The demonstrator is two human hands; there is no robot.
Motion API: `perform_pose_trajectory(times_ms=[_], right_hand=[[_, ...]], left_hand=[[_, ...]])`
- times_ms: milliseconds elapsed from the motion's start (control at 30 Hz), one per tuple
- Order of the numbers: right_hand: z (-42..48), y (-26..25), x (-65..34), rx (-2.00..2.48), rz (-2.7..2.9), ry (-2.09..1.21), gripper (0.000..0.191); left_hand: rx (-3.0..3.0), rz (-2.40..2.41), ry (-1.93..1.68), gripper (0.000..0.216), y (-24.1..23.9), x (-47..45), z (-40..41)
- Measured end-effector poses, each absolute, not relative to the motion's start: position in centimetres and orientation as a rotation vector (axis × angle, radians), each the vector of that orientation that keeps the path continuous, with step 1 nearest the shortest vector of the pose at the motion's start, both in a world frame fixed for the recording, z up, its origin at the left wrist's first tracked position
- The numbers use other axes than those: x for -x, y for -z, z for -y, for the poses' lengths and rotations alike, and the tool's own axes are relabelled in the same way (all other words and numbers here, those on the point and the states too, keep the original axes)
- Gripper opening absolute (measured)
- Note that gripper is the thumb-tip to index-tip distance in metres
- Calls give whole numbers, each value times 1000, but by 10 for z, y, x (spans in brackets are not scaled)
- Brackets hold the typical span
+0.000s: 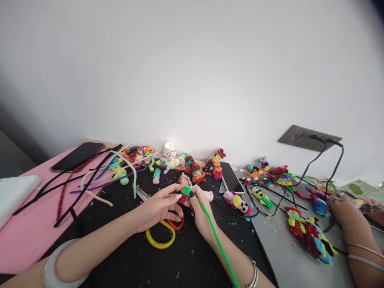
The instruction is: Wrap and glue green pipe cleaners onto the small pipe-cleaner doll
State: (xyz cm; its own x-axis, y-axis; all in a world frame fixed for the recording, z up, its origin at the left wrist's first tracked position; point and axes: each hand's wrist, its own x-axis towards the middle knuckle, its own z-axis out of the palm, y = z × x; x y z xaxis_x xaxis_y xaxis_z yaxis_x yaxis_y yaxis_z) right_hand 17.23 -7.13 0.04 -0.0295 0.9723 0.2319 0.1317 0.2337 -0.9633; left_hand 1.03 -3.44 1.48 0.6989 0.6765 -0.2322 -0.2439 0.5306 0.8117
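My left hand [162, 205] and my right hand [202, 218] meet above the black tabletop, both with fingertips pinched. Between them is a small bright green wound piece [186, 191] of a green pipe cleaner [215, 231]. Its long loose end runs from my right fingers down over the right forearm. Just behind and below the fingers, a pinkish and dark red fuzzy figure [184, 179] is partly covered, so I cannot tell whether it is held too. Beneath my left hand lie scissors with yellow and red handles [160, 245]; their blades point to the back left.
Loose pipe cleaners [90, 182] spread over a pink sheet [27, 244] and a dark phone [77, 156] at left. Several fuzzy dolls, a paper cup [169, 151] and another phone [232, 178] line the wall. Cables hang from a socket [309, 138]. Another person's hand [342, 208] works at right.
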Motion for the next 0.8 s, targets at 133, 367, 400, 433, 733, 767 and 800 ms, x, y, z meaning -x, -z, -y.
perform_pose_trajectory(times_ms=[133, 367, 400, 433, 733, 767, 800], right_hand=[[70, 4, -175, 1170, 1456, -936, 28], [70, 4, -177, 1197, 1557, -811, 25], [70, 3, -177, 1198, 1568, -792, 24], [70, 3, -177, 1196, 1577, -778, 23], [69, 0, -175, 1210, 1598, -744, 18], [69, 0, -175, 1218, 1593, -739, 18], [69, 0, -175, 1226, 1588, -731, 18]], left_hand=[[-912, -613, -599, 35, -18, -11, 35], [-1042, -628, -634, 35, -22, -10, 32], [-1070, -630, -636, 35, -21, -11, 31], [-1102, -641, -637, 35, -19, -11, 31], [-1225, -685, -707, 36, -9, -15, 32], [-1202, -681, -702, 36, -10, -15, 32], [-1175, -676, -700, 36, -11, -15, 33]])
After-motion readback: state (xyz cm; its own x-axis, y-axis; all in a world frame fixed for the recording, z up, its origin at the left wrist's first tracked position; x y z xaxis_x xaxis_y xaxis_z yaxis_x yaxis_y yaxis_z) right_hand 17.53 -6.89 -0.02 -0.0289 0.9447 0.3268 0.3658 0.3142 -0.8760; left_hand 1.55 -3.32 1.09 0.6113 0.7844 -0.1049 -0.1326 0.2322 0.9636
